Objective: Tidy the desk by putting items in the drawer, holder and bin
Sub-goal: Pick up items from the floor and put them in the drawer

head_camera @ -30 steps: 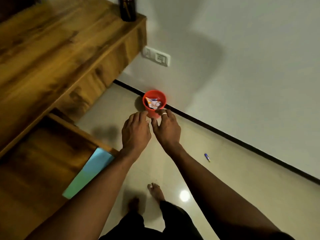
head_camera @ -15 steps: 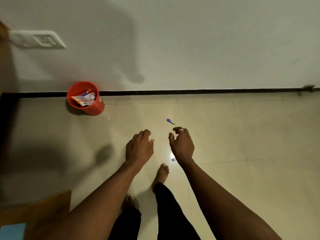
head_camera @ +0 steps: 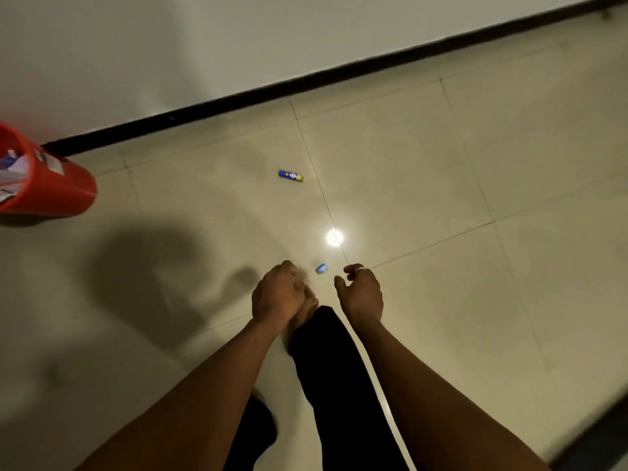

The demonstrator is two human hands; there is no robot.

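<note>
Left hand [head_camera: 277,299] and right hand [head_camera: 361,294] hang empty, fingers [head_camera: 353,268] loosely curled, flanking a small blue cap [head_camera: 321,268] on the floor [head_camera: 441,198]; a blue stick [head_camera: 291,175] lies beyond, both likely strays for the red bin [head_camera: 51,188].

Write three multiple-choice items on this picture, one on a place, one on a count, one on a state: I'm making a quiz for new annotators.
1. Where is the blue tube relative to the red bin?
A. inside it
B. on the floor, apart from it
C. leaning on it

2. How many small loose things lie on the bare floor?
A. one
B. two
C. five

3. What do the left hand and right hand hold?
A. nothing
B. a pen each
C. a cloth together

Answers:
1 B, the tube lies on a tile clear of the bin.
2 B, the tube and a light-blue cap.
3 A, both hands' fingers are loosely curled and empty.
</note>
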